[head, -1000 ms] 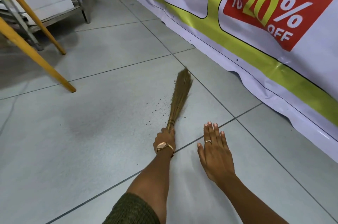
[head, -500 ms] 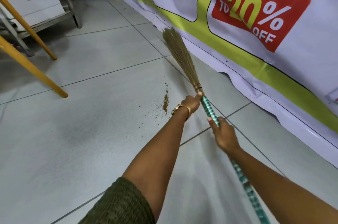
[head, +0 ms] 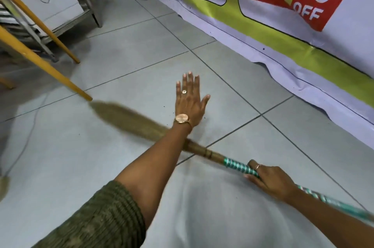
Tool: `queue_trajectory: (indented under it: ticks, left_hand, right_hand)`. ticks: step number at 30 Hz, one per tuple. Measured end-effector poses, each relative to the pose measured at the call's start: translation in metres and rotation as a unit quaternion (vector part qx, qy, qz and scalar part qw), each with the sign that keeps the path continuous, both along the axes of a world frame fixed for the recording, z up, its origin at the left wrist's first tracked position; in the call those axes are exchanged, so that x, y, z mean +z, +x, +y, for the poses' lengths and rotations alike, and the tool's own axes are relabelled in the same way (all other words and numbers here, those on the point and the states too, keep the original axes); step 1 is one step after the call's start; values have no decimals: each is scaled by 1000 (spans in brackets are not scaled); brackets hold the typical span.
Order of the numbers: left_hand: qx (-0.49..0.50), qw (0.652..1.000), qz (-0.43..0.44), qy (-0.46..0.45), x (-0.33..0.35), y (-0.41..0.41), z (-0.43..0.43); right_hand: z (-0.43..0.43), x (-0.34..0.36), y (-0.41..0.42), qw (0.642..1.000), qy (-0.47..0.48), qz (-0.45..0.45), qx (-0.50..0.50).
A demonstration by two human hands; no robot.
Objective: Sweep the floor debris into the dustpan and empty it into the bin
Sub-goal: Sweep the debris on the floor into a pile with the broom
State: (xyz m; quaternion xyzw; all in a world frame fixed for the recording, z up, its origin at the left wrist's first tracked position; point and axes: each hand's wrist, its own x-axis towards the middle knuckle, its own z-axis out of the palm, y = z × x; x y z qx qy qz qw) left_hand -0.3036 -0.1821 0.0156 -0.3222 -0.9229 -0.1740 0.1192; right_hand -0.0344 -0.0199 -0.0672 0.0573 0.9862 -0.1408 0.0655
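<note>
since the earlier frame the straw-bristled broom with green-banded handle [head: 133,120] has been swung left, gripped by the right hand [head: 271,181] alone, the left hand [head: 189,102] spread empty; sweeping is judged under way, next gathering scarce dark specks [head: 204,117].

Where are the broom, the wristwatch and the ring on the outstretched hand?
broom [head: 129,119]: head view, on the blurred bristle head.
wristwatch [head: 181,118]: head view, on its round face.
ring [head: 184,91]: head view, on its top.
</note>
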Motion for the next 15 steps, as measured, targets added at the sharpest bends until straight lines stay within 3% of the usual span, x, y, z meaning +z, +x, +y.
queue_trajectory:
  ticks: [6,15]
  left_hand:
    - [97,994,9,-58,-29,-31,-90]
    - [264,959,-63,-75,-62,-18,-189]
  right_hand:
    - [25,-36,18,984,68,-105,124]
    - [60,-36,-2,994,61,-74,-43]
